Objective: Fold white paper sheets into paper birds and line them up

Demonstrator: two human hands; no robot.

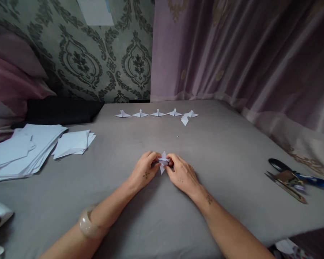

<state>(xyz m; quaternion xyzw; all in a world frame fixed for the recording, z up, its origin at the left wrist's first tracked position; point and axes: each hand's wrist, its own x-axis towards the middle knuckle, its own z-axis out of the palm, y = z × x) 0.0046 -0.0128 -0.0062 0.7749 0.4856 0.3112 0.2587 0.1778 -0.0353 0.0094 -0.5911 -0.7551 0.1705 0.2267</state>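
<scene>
Forearms angling in from five and seven o'clock, I pinch folded paper, left hand at its nine, right hand at its three, equally near; its long axis runs twelve to six, paper birds lined at twelve.

The head view looks forward and down from close above the flat grey cloth-covered surface. The bare left hand and bare right hand fall near mid-frame, with the green leaf-patterned wall and draped mauve fabric curtain farthest off.
</scene>
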